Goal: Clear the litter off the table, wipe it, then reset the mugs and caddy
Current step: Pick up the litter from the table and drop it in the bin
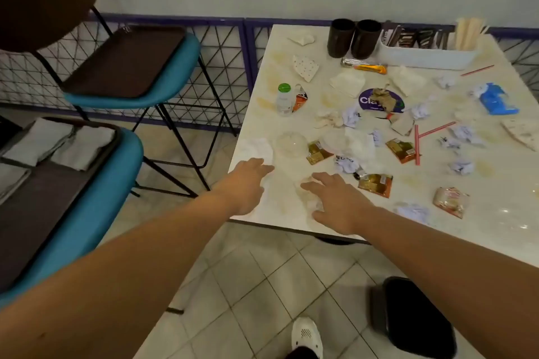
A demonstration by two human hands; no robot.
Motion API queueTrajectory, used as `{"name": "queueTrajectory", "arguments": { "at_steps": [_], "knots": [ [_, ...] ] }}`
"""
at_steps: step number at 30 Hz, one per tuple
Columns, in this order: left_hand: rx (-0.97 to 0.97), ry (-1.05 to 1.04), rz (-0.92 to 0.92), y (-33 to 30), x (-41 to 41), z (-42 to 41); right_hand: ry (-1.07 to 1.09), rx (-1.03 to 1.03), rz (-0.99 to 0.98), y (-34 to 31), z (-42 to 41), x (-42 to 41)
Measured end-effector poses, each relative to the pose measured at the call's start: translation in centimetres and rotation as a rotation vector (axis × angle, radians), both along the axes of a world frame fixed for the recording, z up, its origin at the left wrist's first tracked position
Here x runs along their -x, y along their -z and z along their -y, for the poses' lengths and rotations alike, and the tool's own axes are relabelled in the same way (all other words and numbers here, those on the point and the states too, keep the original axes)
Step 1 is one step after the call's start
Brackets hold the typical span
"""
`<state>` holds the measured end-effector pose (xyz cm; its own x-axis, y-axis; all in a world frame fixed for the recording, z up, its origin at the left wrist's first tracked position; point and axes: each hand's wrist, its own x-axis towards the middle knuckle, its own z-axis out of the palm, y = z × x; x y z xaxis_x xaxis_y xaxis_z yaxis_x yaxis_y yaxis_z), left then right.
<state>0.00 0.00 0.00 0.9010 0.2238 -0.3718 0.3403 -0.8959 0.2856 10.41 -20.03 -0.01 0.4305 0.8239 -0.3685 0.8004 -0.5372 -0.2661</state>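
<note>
Litter covers the pale marble table (495,218): crumpled napkins, gold snack wrappers (374,184), red straws (416,144), a small green-capped bottle (284,99), a blue packet (497,99) and a purple round label (379,100). Two dark mugs (354,38) stand at the far edge beside a white caddy (428,54) of cutlery. My left hand (248,183) reaches with straight fingers toward a white napkin (258,148) at the near-left corner. Over a crumpled clear wrapper (307,197) lies my right hand (338,202), fingers spread.
Two blue stools stand to the left, one bearing a brown tray (125,61), the nearer one a tray with folded grey cloths (58,143). A black bin (414,318) sits on the tiled floor below the table. A purple wire fence (221,35) runs along the wall.
</note>
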Motion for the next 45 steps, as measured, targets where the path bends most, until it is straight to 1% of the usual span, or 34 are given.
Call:
{"name": "queueTrajectory", "arguments": {
  "at_steps": [2,4,6,8,12,13,16,18,20,22,27,30,34,37,39,41,45],
  "knots": [
    [-0.017,-0.027,0.008,0.6,-0.9,-0.7,0.000,0.039,-0.029,0.6,-0.6,-0.8],
    [-0.057,0.003,-0.056,1.4,-1.5,-1.4,0.006,0.070,-0.064,1.3,-1.0,-1.4],
    [-0.075,0.049,-0.147,2.7,-1.8,-2.1,0.048,0.057,-0.106,2.1,-1.3,-1.5],
    [-0.070,0.072,-0.179,3.4,-1.7,-3.1,0.084,0.016,-0.120,2.3,-1.9,-1.4],
    [-0.111,0.100,0.032,4.4,-1.6,-4.2,0.141,-0.049,-0.066,2.5,-2.3,-0.7],
    [-0.131,0.119,0.078,4.5,-1.5,-4.4,0.190,-0.077,-0.060,2.5,-2.4,-0.5],
    [-0.161,0.136,0.138,4.2,-1.6,-4.7,0.374,-0.179,-0.058,2.5,-2.2,0.6],
    [-0.093,0.114,0.226,3.4,-1.7,-4.1,0.467,-0.251,-0.031,2.0,-1.6,1.7],
    [-0.005,0.104,0.357,2.6,-1.9,-2.7,0.522,-0.324,0.002,1.3,-0.3,2.8],
    [0.049,0.129,0.463,1.8,-2.0,-0.4,0.558,-0.374,0.034,0.6,2.0,3.9],
    [0.156,0.274,0.613,-0.4,-2.4,8.1,0.684,-0.456,0.090,-1.0,10.4,6.7],
    [0.223,0.402,0.678,-1.3,-2.6,14.7,0.759,-0.440,0.096,-0.8,16.7,8.3],
    [0.264,0.585,0.733,-1.2,-2.5,23.8,0.841,-0.352,0.089,1.1,25.4,9.5],
    [0.253,0.719,0.718,0.3,-2.5,30.9,0.889,-0.324,0.061,3.5,31.6,9.8],
    [0.245,0.780,0.660,2.1,-2.8,34.4,0.913,-0.286,0.031,5.7,34.8,9.9],
    [0.217,0.776,0.584,4.7,-3.4,37.3,0.927,-0.257,-0.011,8.4,37.8,9.6],
    [0.159,0.718,0.501,11.5,-5.0,41.0,1.000,-0.227,-0.051,14.9,41.8,8.8]
  ]
}}
